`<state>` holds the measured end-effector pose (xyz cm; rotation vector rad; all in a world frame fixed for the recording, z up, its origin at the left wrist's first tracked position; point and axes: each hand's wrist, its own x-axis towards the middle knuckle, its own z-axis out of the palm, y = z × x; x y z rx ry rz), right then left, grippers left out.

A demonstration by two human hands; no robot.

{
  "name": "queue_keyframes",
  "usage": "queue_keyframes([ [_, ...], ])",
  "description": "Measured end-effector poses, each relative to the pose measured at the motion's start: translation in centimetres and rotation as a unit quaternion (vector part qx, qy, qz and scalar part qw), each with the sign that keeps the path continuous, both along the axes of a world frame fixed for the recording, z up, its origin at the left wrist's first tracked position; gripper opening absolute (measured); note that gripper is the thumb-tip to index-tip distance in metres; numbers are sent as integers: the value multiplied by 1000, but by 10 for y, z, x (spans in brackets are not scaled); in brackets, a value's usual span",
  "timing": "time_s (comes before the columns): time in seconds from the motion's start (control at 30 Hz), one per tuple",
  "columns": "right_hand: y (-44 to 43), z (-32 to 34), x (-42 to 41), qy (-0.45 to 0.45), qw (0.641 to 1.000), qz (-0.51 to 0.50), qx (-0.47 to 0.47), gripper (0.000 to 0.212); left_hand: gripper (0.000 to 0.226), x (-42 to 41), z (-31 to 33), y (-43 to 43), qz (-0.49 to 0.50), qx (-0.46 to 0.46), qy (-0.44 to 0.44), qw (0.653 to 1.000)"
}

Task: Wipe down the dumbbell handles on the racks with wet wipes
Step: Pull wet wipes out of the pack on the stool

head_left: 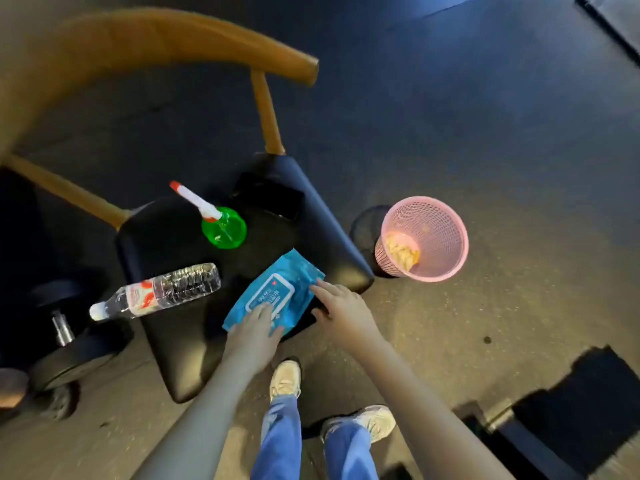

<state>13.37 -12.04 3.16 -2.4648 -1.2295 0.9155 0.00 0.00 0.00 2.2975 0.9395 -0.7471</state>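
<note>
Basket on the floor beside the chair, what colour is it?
The basket is pink; head view shows it.

Black padded chair seat [173,341], wooden frame. On it: blue wet-wipes pack [277,285] at the front edge; clear water bottle [162,292] lying on its side; green spray bottle [223,226] upright; flat black object [270,199] at the back. Left hand [254,327] rests flat on the pack; right hand [341,306] fingertips touch its right edge. Floor: pink basket [450,216] holding crumpled yellowish material, right of chair; dumbbell [62,327], left.
</note>
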Motion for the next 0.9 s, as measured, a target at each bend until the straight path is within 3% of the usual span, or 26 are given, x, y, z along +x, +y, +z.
queue_keyframes([
  [0.37, 39, -98, -6, -70, 987, 74, -125, 60, 65, -12, -90, 16, -45, 106, -48, 992],
  [0.67, 20, -114, -26, -88, 991, 46, -93, 71, 64, -7, -98, 26, -65, 125, -87, 986],
  [0.9, 14, -117, -17, -91, 988, 73, -102, 62, 59, 0, -95, 23, -68, 141, -68, 985],
])
